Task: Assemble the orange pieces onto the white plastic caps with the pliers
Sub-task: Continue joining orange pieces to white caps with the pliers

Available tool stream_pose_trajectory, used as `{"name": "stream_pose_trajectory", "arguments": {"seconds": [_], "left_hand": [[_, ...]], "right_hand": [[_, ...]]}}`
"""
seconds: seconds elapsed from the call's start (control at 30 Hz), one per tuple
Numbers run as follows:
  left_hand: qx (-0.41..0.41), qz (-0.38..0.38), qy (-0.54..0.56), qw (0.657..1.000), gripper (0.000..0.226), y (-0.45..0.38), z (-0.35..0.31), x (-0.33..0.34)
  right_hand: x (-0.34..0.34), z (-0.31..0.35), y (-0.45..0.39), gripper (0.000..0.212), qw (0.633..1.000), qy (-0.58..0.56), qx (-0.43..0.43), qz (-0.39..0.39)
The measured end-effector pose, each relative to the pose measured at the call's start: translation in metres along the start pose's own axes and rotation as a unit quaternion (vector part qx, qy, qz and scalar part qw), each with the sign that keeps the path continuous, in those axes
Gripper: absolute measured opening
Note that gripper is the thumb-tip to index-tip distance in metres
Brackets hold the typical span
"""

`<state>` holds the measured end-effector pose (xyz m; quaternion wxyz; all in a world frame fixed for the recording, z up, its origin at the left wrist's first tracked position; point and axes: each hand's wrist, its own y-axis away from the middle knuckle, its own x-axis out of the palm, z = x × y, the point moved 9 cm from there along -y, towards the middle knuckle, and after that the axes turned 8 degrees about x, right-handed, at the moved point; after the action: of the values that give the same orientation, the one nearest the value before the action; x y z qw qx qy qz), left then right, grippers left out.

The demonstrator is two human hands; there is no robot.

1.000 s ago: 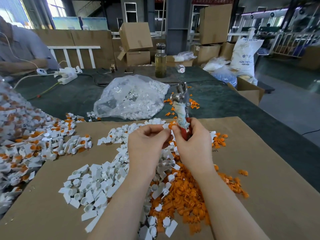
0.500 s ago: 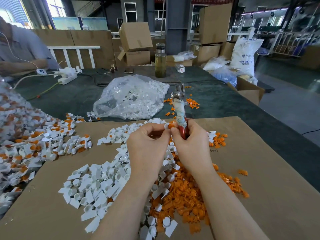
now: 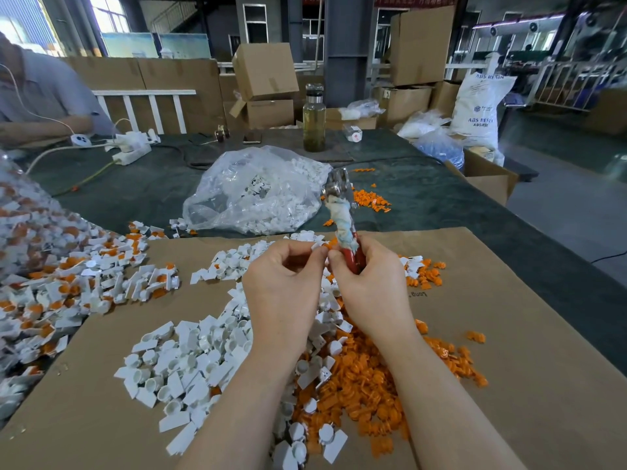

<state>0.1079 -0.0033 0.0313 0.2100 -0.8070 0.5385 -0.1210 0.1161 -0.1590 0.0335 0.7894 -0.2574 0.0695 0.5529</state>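
Observation:
My left hand (image 3: 283, 286) pinches a small white plastic cap (image 3: 318, 246) at its fingertips. My right hand (image 3: 371, 286) grips the red handles of the pliers (image 3: 342, 215), whose cloth-wrapped shaft and metal jaws point up and away. Its thumb and forefinger meet the left hand's fingertips, with a bit of orange piece (image 3: 330, 245) showing between them. Under my hands, on the brown cardboard sheet (image 3: 509, 334), lie a pile of loose white caps (image 3: 190, 361) and a pile of orange pieces (image 3: 366, 381).
Assembled white-and-orange caps (image 3: 68, 286) spread over the left of the table. A clear bag of white parts (image 3: 258, 191) lies beyond the cardboard, with a glass bottle (image 3: 314, 118) and a power strip (image 3: 130, 147) further back. Another person's sleeve (image 3: 40, 96) is at far left.
The hands stayed together above the piles. The pliers tilted slightly, their jaws now a little more to the right, while the fingertips kept working on the small parts.

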Motion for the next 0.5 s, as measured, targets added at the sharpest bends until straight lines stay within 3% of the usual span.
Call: {"name": "stream_pose_trajectory", "arguments": {"seconds": [0.23,0.33,0.5], "left_hand": [[0.009,0.004,-0.016,1.0,0.01,-0.001,0.0,0.0],[-0.025,0.007,0.008,1.0,0.009,-0.002,0.008,0.0],[-0.114,-0.009,0.147,0.983,0.008,-0.004,0.024,-0.001]], "right_hand": [[0.0,0.001,-0.001,0.024,1.0,-0.019,0.005,0.012],[0.004,-0.003,-0.003,0.016,0.994,-0.068,0.028,0.077],[0.011,-0.016,-0.001,0.004,0.97,-0.102,0.082,0.204]]}}
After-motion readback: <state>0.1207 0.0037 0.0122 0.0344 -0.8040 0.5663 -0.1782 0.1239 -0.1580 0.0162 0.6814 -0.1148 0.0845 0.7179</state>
